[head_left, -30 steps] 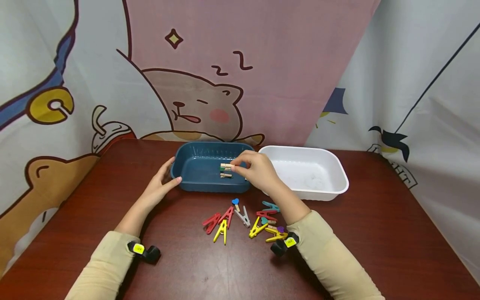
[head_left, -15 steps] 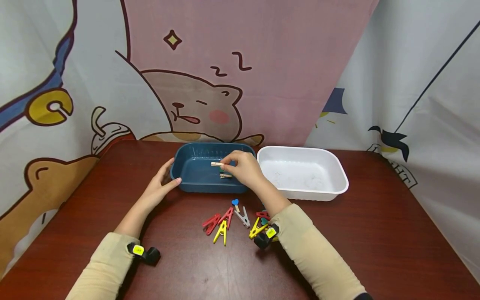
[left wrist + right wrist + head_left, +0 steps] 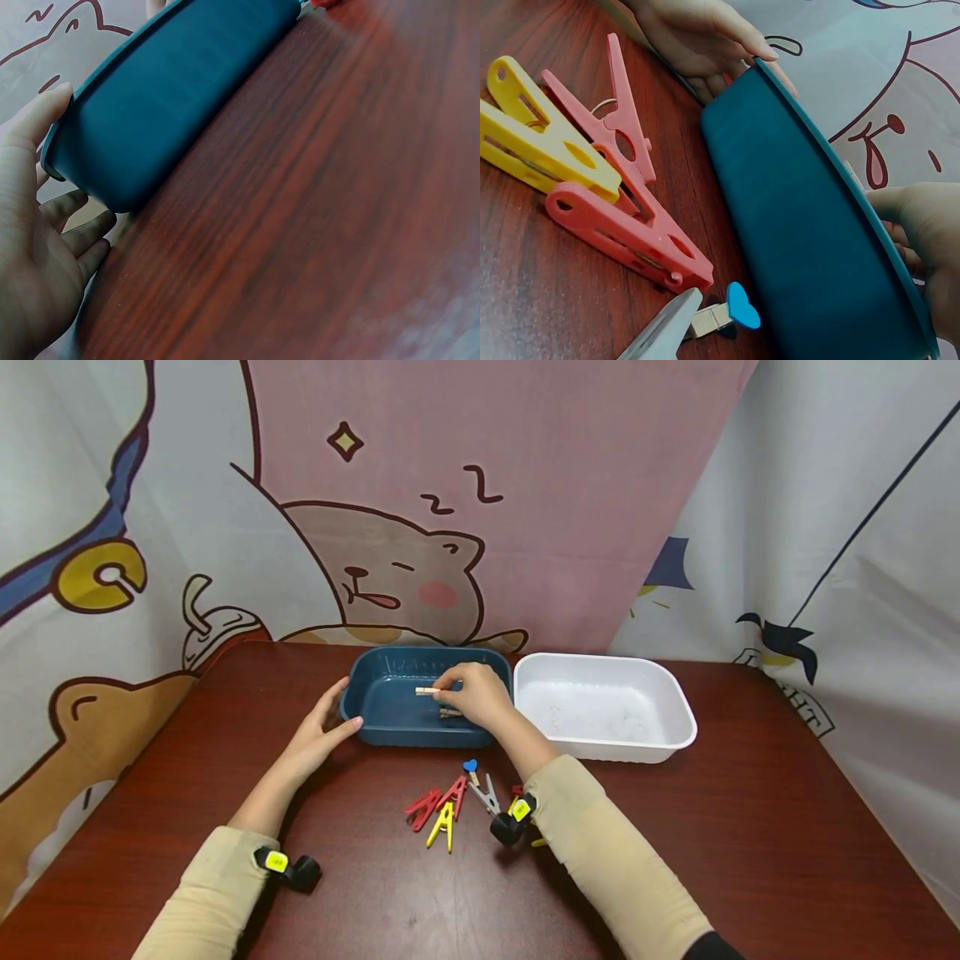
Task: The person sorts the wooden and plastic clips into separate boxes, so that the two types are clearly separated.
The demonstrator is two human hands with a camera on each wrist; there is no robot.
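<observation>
In the head view, my left hand (image 3: 321,733) holds the left end of a dark blue plastic tub (image 3: 420,737), its thumb at the rim and its fingers around the outer side. My right hand (image 3: 477,695) reaches over the tub from the right. Between thumb and fingertips it pinches a small wooden clothespin (image 3: 423,691), lying level over the tub's floor. Another small wooden clothespin (image 3: 450,713) lies in the tub below that hand. The right wrist view shows the right fingers past the tub's rim, with the pinched clothespin hidden.
A white tub (image 3: 607,747) stands right of the blue one. In front lie red clothespins (image 3: 452,792), a yellow clothespin (image 3: 442,827), a grey clothespin (image 3: 486,795) and a wooden clothespin with a blue heart (image 3: 471,768). The right forearm covers several others. A printed curtain (image 3: 570,527) hangs behind.
My right hand has moved left over the blue tub with the wooden clothespin, lately lowering it slightly. Its forearm now covers more clothespins on the table. My left hand stays put.
</observation>
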